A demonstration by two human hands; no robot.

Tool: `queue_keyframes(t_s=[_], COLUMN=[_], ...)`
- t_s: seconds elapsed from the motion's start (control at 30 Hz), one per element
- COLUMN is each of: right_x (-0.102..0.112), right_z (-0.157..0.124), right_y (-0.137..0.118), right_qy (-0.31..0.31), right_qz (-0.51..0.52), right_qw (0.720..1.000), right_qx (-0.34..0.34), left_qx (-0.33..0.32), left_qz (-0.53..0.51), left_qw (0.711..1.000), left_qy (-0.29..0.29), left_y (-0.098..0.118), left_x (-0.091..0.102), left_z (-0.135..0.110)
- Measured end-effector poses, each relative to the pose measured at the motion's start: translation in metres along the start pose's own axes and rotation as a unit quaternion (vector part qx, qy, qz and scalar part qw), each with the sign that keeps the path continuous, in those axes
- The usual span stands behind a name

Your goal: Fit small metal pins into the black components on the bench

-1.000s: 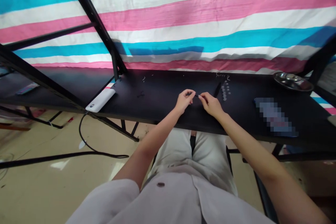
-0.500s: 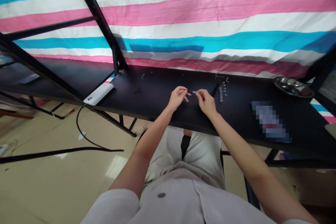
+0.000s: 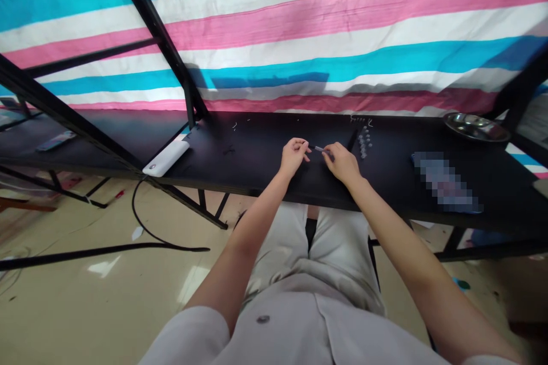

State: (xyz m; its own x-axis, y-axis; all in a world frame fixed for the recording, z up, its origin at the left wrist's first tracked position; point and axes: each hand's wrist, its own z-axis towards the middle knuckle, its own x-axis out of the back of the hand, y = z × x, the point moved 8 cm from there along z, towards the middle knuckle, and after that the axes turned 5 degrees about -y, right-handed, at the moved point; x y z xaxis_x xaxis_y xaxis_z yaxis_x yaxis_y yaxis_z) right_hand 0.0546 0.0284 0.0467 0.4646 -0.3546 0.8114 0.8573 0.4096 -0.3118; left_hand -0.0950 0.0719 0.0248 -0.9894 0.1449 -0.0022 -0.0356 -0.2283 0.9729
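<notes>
Both my hands rest over the middle of a black table (image 3: pixel 265 174). My right hand (image 3: pixel 342 163) pinches a small thin grey part (image 3: pixel 319 149) that sticks out to the left. My left hand (image 3: pixel 293 155) is just left of that part, fingers curled together; whether it holds anything is too small to see. Right of my right hand lies a cluster of several small grey pieces (image 3: pixel 364 142) beside a thin black stick (image 3: pixel 353 140).
A white power bank (image 3: pixel 166 158) with a black cable lies at the table's left. A metal bowl (image 3: pixel 476 126) sits at the far right, with a blurred flat item (image 3: pixel 447 182) nearer me. Black frame bars (image 3: pixel 158 28) cross the left; a striped cloth hangs behind.
The hands, joined tip to tip a second ago, have drawn slightly apart. The small grey part now stays with the right hand. The camera view shifted a little.
</notes>
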Motion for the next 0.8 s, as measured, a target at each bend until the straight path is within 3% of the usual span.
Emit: queue_keyframes(t_s=[0.17, 0.37, 0.47, 0.67, 0.8], right_x=[0.009, 0.012, 0.014, 0.023, 0.038], right_z=[-0.005, -0.008, -0.012, -0.033, -0.048], right_y=[0.008, 0.012, 0.026, 0.073, 0.101], right_qy=[0.04, 0.042, 0.029, -0.03, -0.02], right_qz=[0.011, 0.076, 0.098, 0.102, 0.061], right_qw=[0.998, 0.995, 0.992, 0.98, 0.975], right_qx=[-0.036, -0.042, -0.076, -0.166, -0.211], left_qx=[-0.016, -0.018, -0.004, 0.026, 0.013], left_qz=[0.02, 0.013, 0.021, 0.095, 0.164], left_qw=[0.999, 1.0, 0.999, 0.987, 0.976], left_qy=[0.034, -0.016, -0.038, -0.13, -0.144], left_y=[0.003, 0.004, 0.004, -0.001, -0.008], left_x=[0.004, -0.008, -0.015, -0.059, -0.09], left_z=[-0.004, -0.008, -0.006, 0.01, 0.021])
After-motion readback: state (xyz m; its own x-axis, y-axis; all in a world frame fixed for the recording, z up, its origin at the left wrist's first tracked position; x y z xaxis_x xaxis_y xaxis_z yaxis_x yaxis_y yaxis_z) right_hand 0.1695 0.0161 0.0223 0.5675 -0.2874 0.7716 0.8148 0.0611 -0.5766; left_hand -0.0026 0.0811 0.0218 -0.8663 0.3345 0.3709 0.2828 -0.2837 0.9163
